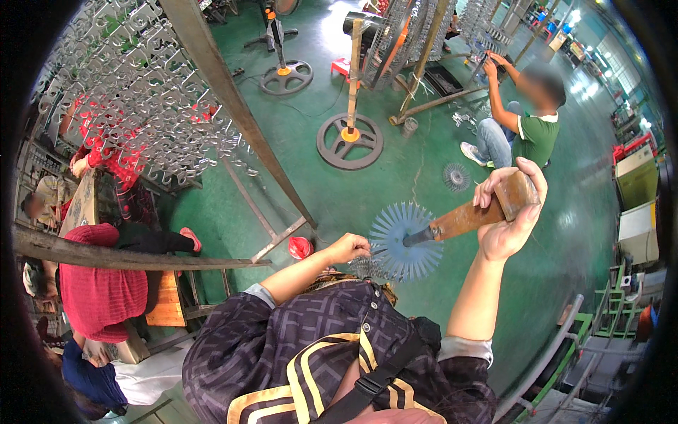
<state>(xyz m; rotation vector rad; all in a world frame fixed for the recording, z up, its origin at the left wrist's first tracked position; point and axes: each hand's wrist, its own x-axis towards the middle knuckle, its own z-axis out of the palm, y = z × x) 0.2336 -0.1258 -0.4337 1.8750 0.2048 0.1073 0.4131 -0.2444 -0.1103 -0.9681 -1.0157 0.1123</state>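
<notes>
My right hand (pixel 500 239) is raised, its fingers wrapped round the blocky end of a rusty brown metal holder (pixel 462 221). From the holder's other end a short dark shaft runs into the middle of a round blue-grey disc (pixel 404 260) with many radial slots or fins. At the disc's left edge is my left hand (pixel 349 249), fingers curled in a pinch. What they hold, if anything, is too small to make out. Just below that hand, close to my body, lies a cluster of small grey metal pieces (pixel 369 267), partly hidden by the disc.
A slanting metal frame (pixel 247 127) with rows of hanging metal hooks (pixel 141 85) stands at left. Ahead are pedestal fans, one on a round black base (pixel 349 141). A co-worker in green (pixel 538 138) squats at right near another finned disc (pixel 456 177). A red bucket (pixel 300 247) stands nearby.
</notes>
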